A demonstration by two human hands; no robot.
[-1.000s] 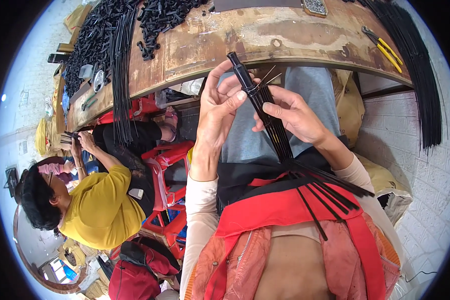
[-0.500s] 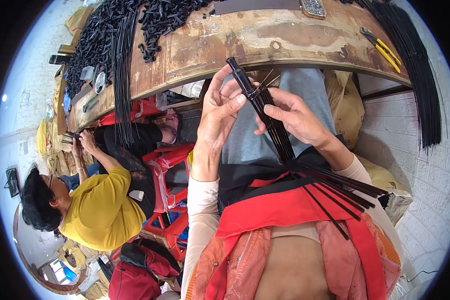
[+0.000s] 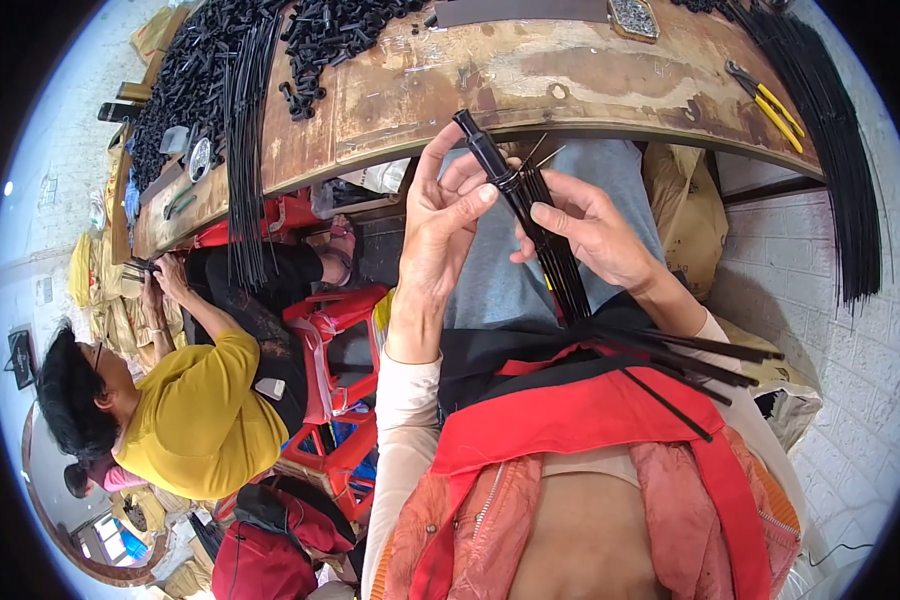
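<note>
In front of my chest, my left hand [image 3: 444, 215] grips a black plastic tube [image 3: 486, 156] that tilts up to the left, thumb against its lower end. Several thin black ribs [image 3: 562, 272] run from the tube's lower end down toward my lap, where their flared ends fan out to the right. My right hand [image 3: 592, 225] is closed around these ribs just below the tube, its thumb across the front. A few thin rib tips [image 3: 547, 155] stick out sideways between the two hands. Fingers hide part of the joint.
A worn wooden table [image 3: 410, 110] lies ahead. On it are a heap of black plastic parts [image 3: 210, 90], hanging bundles of black ribs [image 3: 820, 140], yellow-handled pliers [image 3: 765, 105] and a small tray [image 3: 633, 18]. A co-worker in a yellow shirt [image 3: 205, 415] sits at left, beside a red stool [image 3: 335, 400].
Both hands stay on the tube and ribs with only a slight shift to the right. The fanned rib ends have swung a little upward. The co-worker's hands have moved slightly.
</note>
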